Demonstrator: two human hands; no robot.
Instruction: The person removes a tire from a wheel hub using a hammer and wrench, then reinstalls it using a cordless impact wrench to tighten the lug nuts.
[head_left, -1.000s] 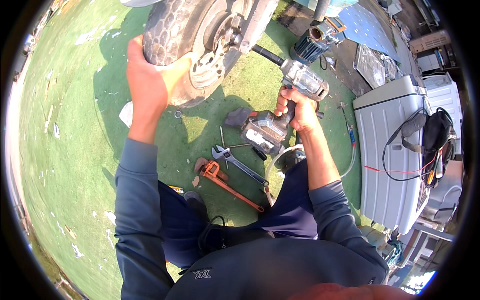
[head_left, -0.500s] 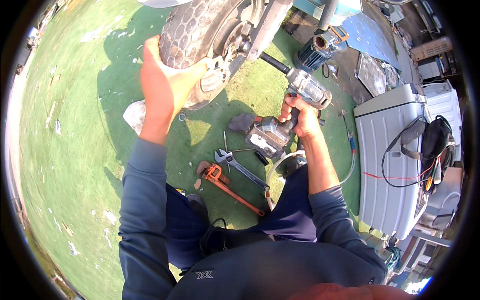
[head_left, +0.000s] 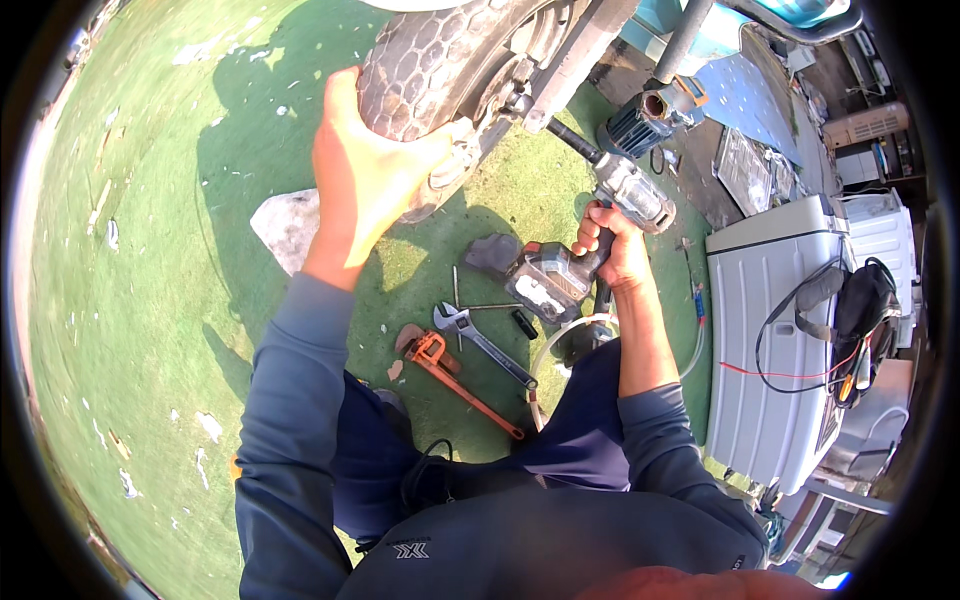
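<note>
My left hand (head_left: 375, 170) is clasped around a treaded tyre (head_left: 425, 75), its fingers on the left side and thumb over the right, by the hub. In my right hand (head_left: 618, 245) is a cordless impact wrench (head_left: 635, 192), gripped by its handle. Its long black socket points up and left at the axle end beside the grey metal arm (head_left: 580, 65) holding the wheel; I cannot tell whether they touch. Below, on the green ground, lie an adjustable wrench (head_left: 490, 348), an orange pipe wrench (head_left: 460, 385), a thin T-shaped metal tool (head_left: 456, 285) and a small black cylinder (head_left: 523, 323).
A pale stone (head_left: 285, 228) lies left of the wheel. Beyond the impact wrench stands a blue electric motor (head_left: 635, 122). A large grey plastic box (head_left: 765, 330) with a black bag (head_left: 860, 310) and cables is at the right. A pale hose (head_left: 545, 360) curves near my right knee.
The wheel and my left hand have shifted to the right in the picture. My right hand and the impact wrench have moved slightly right and down.
</note>
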